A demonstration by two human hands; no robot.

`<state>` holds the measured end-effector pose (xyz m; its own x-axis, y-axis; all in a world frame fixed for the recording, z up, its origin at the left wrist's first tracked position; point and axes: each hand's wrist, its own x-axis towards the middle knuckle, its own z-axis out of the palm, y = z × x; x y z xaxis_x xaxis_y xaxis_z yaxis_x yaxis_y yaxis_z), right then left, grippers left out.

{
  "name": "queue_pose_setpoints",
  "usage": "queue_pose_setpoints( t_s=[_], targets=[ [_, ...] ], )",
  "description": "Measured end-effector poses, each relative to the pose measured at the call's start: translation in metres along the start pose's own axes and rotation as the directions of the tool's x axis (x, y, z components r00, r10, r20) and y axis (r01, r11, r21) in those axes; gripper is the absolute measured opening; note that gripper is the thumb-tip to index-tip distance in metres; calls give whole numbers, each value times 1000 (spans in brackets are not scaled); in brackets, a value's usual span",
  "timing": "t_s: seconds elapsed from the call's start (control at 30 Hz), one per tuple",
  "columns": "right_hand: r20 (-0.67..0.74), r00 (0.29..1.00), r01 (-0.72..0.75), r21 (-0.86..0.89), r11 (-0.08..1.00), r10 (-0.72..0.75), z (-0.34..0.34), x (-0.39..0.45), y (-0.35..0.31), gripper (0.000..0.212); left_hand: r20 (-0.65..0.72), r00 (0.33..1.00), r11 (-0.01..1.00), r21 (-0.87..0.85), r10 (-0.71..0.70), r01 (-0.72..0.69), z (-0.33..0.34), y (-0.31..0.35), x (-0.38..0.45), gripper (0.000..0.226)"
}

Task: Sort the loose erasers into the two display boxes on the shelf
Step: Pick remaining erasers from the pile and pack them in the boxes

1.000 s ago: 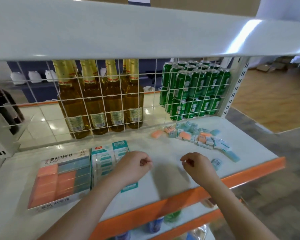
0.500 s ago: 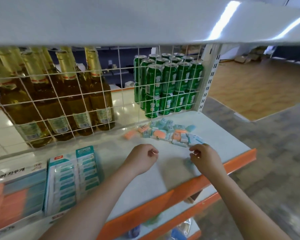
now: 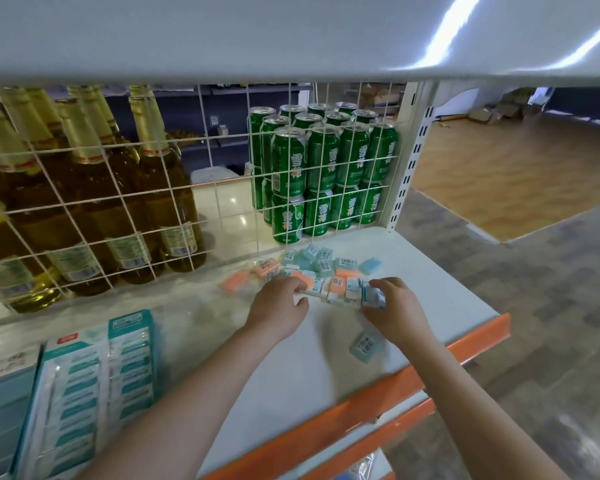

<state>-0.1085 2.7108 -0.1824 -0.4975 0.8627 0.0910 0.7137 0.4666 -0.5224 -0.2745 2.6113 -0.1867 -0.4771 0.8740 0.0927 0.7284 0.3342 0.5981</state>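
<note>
Several loose erasers [image 3: 326, 271], orange, blue and white-sleeved, lie in a heap on the white shelf [image 3: 430, 278] below the cans. My left hand [image 3: 278, 308] is at the heap's left edge, its fingertips touching an orange eraser [image 3: 305, 280]. At the right edge, my right hand [image 3: 394, 308] has finger and thumb curled round a white-and-blue eraser [image 3: 373, 296]. One blue eraser [image 3: 364, 346] lies alone near my right wrist. The teal display box [image 3: 90, 375] stands at the left, and the second display box [image 3: 0, 396] is cut off by the frame's edge.
A white wire grid [image 3: 222, 209] closes the shelf's back; behind it stand amber bottles [image 3: 84, 202] and green cans [image 3: 323, 174]. The upper shelf [image 3: 257, 36] hangs low overhead. An orange front lip [image 3: 378, 393] edges the shelf.
Both hands have moved forward from the bare middle of the shelf into the eraser heap. The view has swung right, so the display boxes now sit at the far left.
</note>
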Motion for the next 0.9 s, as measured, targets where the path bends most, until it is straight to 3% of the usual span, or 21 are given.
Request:
queue_pose_setpoints(
  t_s=[0.4,0.53,0.67,0.9],
  targets=[
    [53,989,148,-154,977,-141,2,16,13,14,57,997,999,-11,52,-52,18,18,20,27],
    [-81,987,130,-121,984,-141,-2,14,20,22,70,994,996,3,87,-87,23,25,27,30],
    [-239,967,87,-14,996,-88,-8,8,26,18,118,979,974,138,166,-182,28,32,34,33],
    [-341,940,35,105,994,3,-12,-5,38,15,182,939,928,186,291,-324,41,49,42,41]
  ],
)
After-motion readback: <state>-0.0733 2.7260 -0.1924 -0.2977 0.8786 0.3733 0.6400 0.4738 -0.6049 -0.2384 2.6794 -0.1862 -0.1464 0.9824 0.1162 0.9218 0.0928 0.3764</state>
